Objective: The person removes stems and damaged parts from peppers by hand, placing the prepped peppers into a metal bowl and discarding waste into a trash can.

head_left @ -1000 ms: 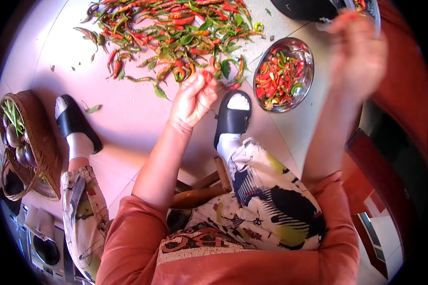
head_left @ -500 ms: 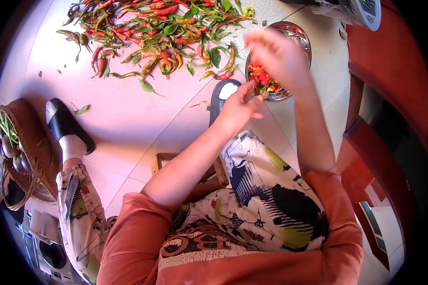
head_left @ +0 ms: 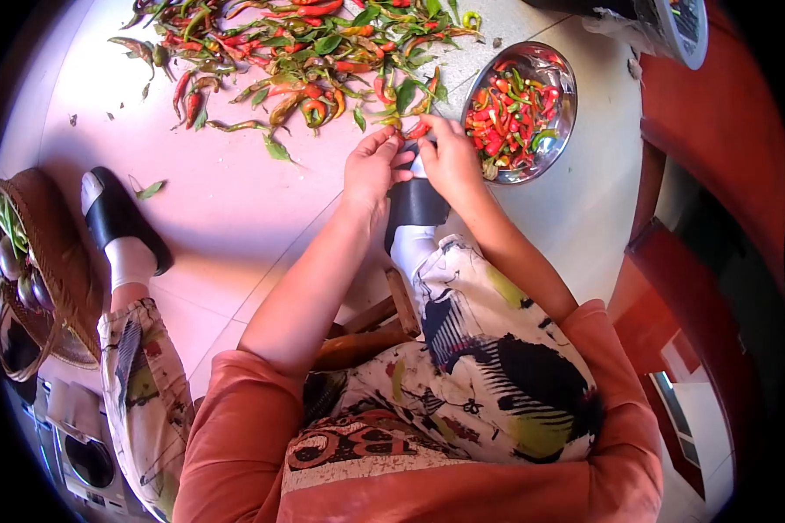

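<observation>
Above the right foot, my left hand (head_left: pixel 373 167) and my right hand (head_left: pixel 447 157) are close together. A red pepper (head_left: pixel 418 131) is between the thumb and fingers of my right hand. The fingertips of my left hand are pinched at its left end, by the stem side; what they grip there is too small to tell. Just beyond the hands lies a spread pile of red and green peppers with leaves (head_left: pixel 310 65) on the floor. Right of my right hand stands an oval metal bowl (head_left: pixel 564 131) holding red and some green peppers.
At the left is a woven basket (head_left: pixel 70 261) with eggplants and green stalks. A clear-rimmed container (head_left: pixel 685 30) stands at the top right, near dark red furniture (head_left: pixel 689 305). Both feet wear black slippers; a wooden stool (head_left: pixel 401 301) is under the body.
My right hand has moved from over the bowl to the left, beside my left hand, and now holds a red pepper. My left hand has moved up and left. The bowl's contents are now uncovered.
</observation>
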`<state>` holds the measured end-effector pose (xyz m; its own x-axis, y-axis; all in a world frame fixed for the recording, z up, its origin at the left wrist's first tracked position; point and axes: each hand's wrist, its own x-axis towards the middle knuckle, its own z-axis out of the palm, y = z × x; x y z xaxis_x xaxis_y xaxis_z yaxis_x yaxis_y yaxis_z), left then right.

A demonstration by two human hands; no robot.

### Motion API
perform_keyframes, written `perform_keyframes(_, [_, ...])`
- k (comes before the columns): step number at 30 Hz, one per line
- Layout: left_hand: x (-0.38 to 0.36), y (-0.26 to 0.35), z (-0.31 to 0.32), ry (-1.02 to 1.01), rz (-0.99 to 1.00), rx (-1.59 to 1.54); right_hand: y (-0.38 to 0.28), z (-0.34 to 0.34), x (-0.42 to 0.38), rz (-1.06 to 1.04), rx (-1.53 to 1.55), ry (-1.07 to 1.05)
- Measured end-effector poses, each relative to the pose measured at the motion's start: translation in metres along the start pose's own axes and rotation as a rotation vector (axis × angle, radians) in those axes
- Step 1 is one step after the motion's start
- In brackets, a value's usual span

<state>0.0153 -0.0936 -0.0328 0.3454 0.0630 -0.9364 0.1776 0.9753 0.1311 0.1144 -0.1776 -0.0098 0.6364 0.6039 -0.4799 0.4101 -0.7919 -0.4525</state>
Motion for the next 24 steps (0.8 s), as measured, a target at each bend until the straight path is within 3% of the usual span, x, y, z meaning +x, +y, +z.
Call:
perform_keyframes(4, [0.0,0.011,0.0,-0.008,0.083,-0.081,-0.001,-0.004,0.022,0.039,0.426,-0.071])
perform_keyframes(6, [-0.006,0.02,0.005,-0.021,0.279,-0.204,-0.017,-0.008,0.025,0.015,0.609,0.02])
perform_keyframes(7, [-0.009,0.027,0.008,-0.056,0.298,-0.266,-0.026,-0.013,0.025,-0.007,0.791,0.113])
perform_keyframes(10, [-0.019,0.048,0.02,-0.231,0.221,-0.42,-0.049,-0.032,0.031,-0.084,1.035,0.119])
perform_keyframes(11, [-0.024,0.054,0.024,-0.294,0.214,-0.441,-0.043,-0.035,0.032,-0.05,1.041,0.026])
perform_keyframes(14, [-0.03,0.06,0.031,-0.339,0.219,-0.484,-0.055,-0.05,0.033,-0.105,0.951,0.021])
perform_keyframes(18, [-0.035,0.07,0.033,-0.332,0.309,-0.443,-0.06,-0.061,0.036,-0.315,0.518,0.187])
perform_keyframes(22, [-0.04,0.076,0.037,-0.322,0.316,-0.446,-0.065,-0.065,0.035,-0.354,0.443,0.238])
perform_keyframes(24, [-0.038,0.075,0.033,-0.373,0.277,-0.446,-0.063,-0.068,0.036,-0.348,0.437,0.147])
